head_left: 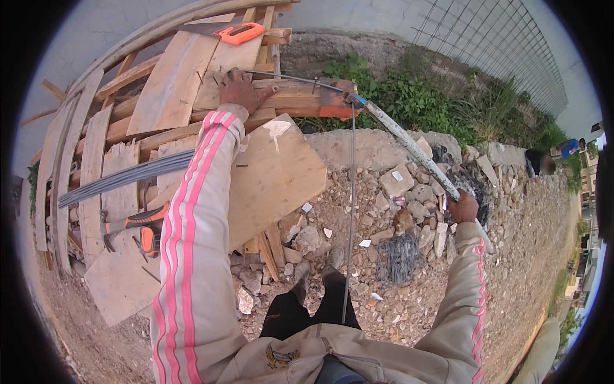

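My left hand [240, 91] lies flat with spread fingers on the boards of a wooden bench, beside one end of a thin steel rod [294, 77]. At the bench's orange-marked end block [336, 100] the rod turns sharply. Its long part runs back toward my body between my legs. My right hand [462, 208] is wrapped round a long, worn whitish metal pipe [409, 142], near its lower end. The pipe's far end, with a blue patch, meets the rod at the bend.
On the bench lie an orange-handled handsaw [240, 33], a bundle of steel rods [128, 179], a hammer [131, 222] and an orange tape measure [150, 242]. Rubble and tangled wire [400, 258] cover the ground. Wire mesh [492, 45] leans beyond plants [409, 96]. Another person [540, 163] is far right.
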### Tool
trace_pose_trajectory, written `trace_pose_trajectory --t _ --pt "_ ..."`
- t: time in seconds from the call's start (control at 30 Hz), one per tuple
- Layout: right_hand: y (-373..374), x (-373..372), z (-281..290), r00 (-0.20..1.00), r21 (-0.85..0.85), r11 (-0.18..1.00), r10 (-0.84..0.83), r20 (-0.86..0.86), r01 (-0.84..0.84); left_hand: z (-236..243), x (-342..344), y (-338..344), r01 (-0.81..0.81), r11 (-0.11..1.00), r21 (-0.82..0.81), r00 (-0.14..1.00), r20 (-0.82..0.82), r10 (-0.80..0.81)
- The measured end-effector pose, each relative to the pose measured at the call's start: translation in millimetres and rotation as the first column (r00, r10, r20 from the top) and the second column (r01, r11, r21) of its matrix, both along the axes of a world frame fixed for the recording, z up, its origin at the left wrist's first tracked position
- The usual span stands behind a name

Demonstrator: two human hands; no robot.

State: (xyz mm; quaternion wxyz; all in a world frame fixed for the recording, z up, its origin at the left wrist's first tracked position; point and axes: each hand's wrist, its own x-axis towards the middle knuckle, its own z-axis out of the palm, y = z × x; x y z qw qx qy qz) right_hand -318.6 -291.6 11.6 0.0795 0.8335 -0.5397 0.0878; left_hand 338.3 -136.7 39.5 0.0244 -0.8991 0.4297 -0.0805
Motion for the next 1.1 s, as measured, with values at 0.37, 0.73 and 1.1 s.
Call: trace_pose_trajectory --t 0.37,0.73,1.1 --pt "-26.0 -1.8 19.0 0.994 -0.020 1.000 -0.001 -0.112 -0.002 3.5 -1.4 4.2 0.008 1.000 0.003 1.000 -0.012 -0.008" --pt "18.2 -3.3 -33.2 0.996 0.096 0.991 -0.092 -0.006 0.092 6.6 -2.9 4.6 0.007 1.000 0.006 1.000 0.013 -0.007" --pt "62.6 21.8 1.6 0.978 0.060 0.980 -0.186 -0.090 0.191 0.9 2.4 3.0 0.005 1.000 0.012 1.000 0.025 -0.006"
